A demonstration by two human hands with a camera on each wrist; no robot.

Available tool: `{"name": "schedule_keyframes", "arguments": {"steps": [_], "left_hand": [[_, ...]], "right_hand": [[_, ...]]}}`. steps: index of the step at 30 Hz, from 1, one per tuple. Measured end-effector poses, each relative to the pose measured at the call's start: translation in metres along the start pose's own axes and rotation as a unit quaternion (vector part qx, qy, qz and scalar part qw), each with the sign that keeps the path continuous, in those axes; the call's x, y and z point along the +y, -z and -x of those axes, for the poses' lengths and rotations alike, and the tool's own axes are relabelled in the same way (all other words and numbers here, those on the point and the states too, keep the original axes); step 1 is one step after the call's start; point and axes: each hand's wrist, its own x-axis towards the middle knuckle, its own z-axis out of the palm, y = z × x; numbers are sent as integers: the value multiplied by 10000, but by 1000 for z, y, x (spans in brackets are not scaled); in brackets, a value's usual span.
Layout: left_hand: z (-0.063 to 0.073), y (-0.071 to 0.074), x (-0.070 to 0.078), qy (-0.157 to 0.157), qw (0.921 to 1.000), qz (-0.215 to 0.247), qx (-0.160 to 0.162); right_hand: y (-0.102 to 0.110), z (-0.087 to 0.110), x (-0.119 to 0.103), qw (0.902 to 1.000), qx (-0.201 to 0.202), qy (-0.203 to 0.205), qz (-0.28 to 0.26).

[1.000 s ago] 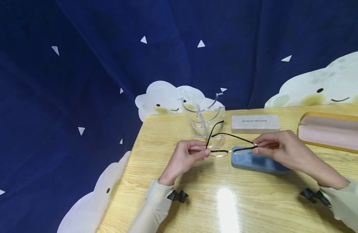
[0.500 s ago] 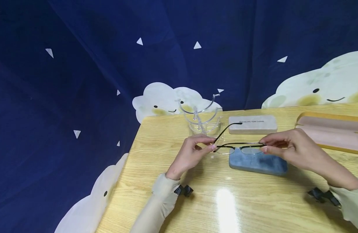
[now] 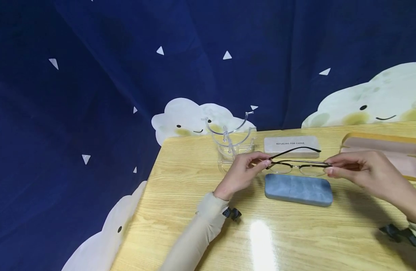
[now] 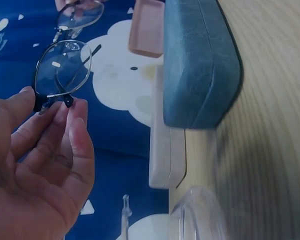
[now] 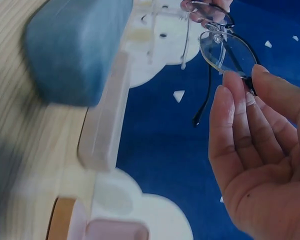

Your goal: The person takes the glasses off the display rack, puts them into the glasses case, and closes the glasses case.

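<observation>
A pair of eyeglasses [image 3: 296, 166] with black upper rims and clear lenses is held in the air between both hands. My left hand [image 3: 243, 171] pinches its left end between thumb and fingers, also plain in the left wrist view, where a lens [image 4: 64, 69] faces the camera. At the other end, the thumb and fingers of my right hand [image 3: 370, 171] grip the hinge corner. One temple lies almost along the frame; the other slants rightward behind it. Just below the glasses, a blue glasses case [image 3: 297, 190] lies closed on the table.
Behind the glasses lies a pale, closed case [image 3: 290, 142] with printed lettering. An orange case [image 3: 409, 167] with pink lining lies open at the right. A transparent tiered glasses stand [image 3: 228, 142] stands beyond my left hand. A dark blue cloth [image 3: 194, 75] hangs behind the wooden table [image 3: 180, 169].
Both hands have carried the eyeglasses to the right. The temples have swung inward, closer to the frame. The cases and stand stay in place, while the head view shifts slightly.
</observation>
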Motion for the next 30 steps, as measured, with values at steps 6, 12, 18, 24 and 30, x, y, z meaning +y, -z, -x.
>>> {"name": "schedule_keyframes", "arguments": {"steps": [6,12,18,24,30], "left_hand": [[-23,-19,3,-203,9996,-73,-206],[-40,-34,2,-316,9985,-322,-309],[-64,-48,7,-406,9963,-661,-381],[-88,-66,18,5,9954,-899,-337],[-101,-87,25,590,9966,-482,-327]], "right_hand": [[18,12,18,9993,208,-219,-205],[23,15,31,9972,502,-452,-322],[30,12,39,9891,872,-1166,202],[42,11,55,9770,1004,-1829,437],[57,12,79,9733,779,-2137,307]]}}
